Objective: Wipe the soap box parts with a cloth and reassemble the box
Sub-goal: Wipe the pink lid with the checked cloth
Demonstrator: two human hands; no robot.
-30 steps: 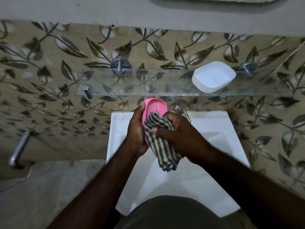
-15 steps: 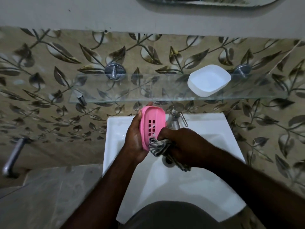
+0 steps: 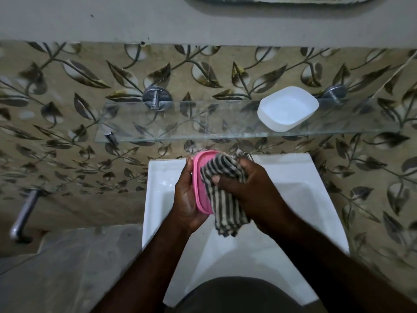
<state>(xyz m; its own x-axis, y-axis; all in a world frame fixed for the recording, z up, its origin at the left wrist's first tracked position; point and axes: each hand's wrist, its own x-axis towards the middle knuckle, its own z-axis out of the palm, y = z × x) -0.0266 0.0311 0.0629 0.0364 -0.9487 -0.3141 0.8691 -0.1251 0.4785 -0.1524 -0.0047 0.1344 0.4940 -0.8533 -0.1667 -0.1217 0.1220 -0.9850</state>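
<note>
Against the leaf-patterned wall, a white sink (image 3: 316,199) under a glass shelf (image 3: 180,123). On the shelf's right part, close to its near edge, the white box half (image 3: 287,108), hollow side up, well apart from the work. Over the far end of the sink, just beside the tap (image 3: 242,152), the pink box part (image 3: 200,177), stood on edge: long axis running near to far, thin rim toward the camera, broad face turned right into the striped cloth (image 3: 223,199). Cannot tell whether hollow or underside meets the cloth, being covered. Left grip (image 3: 185,199) clamped on the pink part from the left, palm along its side. Right grip (image 3: 246,186) closed on the bunched cloth, pressing it against the pink face, loose tail hanging toward the basin. Likely trouble from here: a sideways push from the cloth against a one-sided hold, probably on slick plastic, enough to pop the part loose and down into the sink. Far end seemingly close beneath the shelf, so a long stroke away liable to knock the glass. At reassembly, a hasty reach liable to nudge the white half off the shelf's near edge.
</note>
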